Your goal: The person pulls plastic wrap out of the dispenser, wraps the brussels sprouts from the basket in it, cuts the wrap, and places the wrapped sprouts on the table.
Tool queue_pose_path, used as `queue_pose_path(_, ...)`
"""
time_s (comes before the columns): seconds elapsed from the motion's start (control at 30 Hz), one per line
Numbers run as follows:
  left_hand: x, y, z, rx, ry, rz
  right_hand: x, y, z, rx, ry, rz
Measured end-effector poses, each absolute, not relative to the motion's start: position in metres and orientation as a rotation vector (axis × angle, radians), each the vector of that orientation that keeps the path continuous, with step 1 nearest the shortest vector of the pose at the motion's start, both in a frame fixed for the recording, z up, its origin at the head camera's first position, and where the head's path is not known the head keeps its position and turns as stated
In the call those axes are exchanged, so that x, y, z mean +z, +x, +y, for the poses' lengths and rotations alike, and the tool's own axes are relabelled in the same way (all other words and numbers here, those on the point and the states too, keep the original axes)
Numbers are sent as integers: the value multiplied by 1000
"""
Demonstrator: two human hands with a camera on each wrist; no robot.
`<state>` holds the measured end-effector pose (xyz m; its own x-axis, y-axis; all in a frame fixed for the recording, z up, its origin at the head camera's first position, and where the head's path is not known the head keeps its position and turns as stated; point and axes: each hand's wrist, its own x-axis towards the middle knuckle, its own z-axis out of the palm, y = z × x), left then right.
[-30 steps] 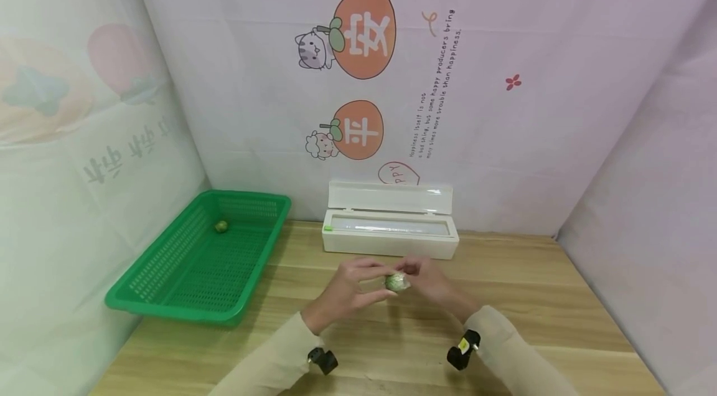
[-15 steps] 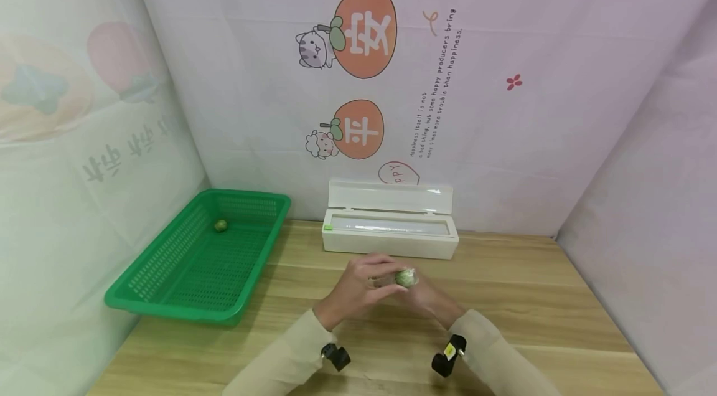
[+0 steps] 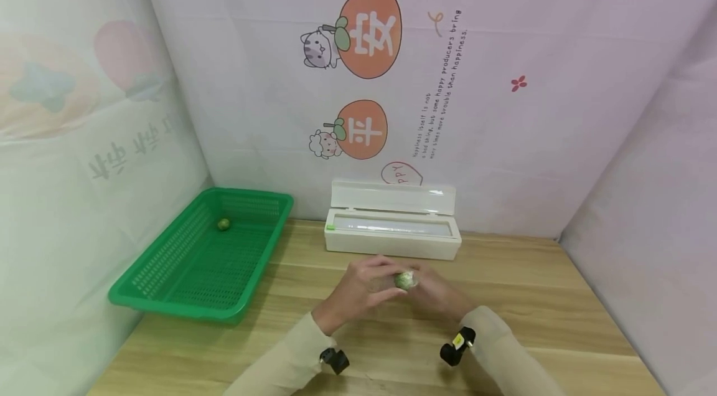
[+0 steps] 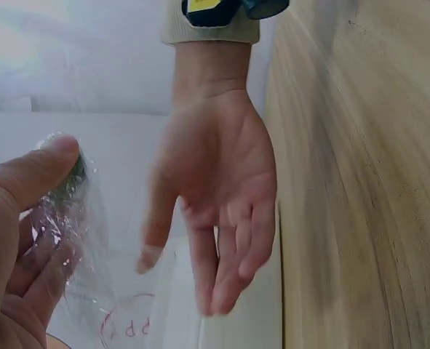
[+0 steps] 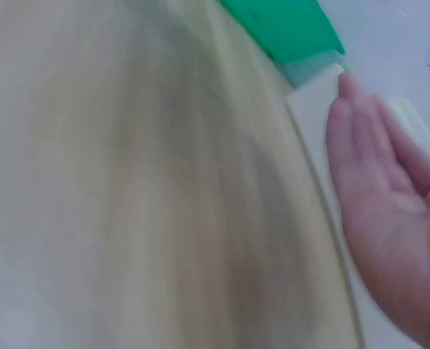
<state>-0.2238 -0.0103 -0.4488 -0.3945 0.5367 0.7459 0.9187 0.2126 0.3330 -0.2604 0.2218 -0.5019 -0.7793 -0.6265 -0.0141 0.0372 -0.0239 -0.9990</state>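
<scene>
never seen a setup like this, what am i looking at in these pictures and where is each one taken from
There is no robot here, just a person's two bare hands. The wide picture comes from a camera on the head, looking forward and down. The other two come from the left wrist camera and right wrist camera; the right one is blurry. On the wooden table are a green basket with a small round greenish item inside, and a white box, its lid up. The left hand pinches a small film-wrapped green thing. The right hand is beside it, fingers extended, gripping nothing.
</scene>
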Motion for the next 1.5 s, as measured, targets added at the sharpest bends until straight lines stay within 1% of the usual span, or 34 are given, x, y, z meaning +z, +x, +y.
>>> queue_pose_path(0.1,-450,-224,-14,-995,-1292,-2114,-491,-263,229,-1823,-482,1981)
queue_pose_path(0.17,-451,-225,-17,-959,-1258,-2183,-481,-261,231,-1773,-462,2105)
queue_pose_path(0.33,-458,-231,-23,-901,-1186,-2284,-459,-250,224,-1592,-596,2390)
queue_pose_path(0.47,-464,-235,-24,-915,-1153,-2295,-454,-246,214,-1395,-738,2565)
queue_pose_path(0.67,-467,-240,-30,-1010,-1161,-2422,-455,-247,211,-1357,-836,2580)
queue_pose_path(0.83,-467,-249,-41,-1235,-1125,-2702,-450,-248,217,-1311,-869,2528)
queue_pose_path(0.93,-467,-254,-45,-1388,-1165,-2786,-445,-247,220,-1293,-880,2473)
queue_pose_path(1.13,-473,-254,-46,-1607,-1276,-2761,-442,-247,223,-1245,-944,2402)
queue_pose_path(1.33,-479,-251,-43,-1793,-1232,-2694,-439,-246,225,-1254,-993,2337)
queue_pose_path(1.5,-478,-250,-47,-1847,-1253,-2701,-438,-247,229,-1283,-1035,2294)
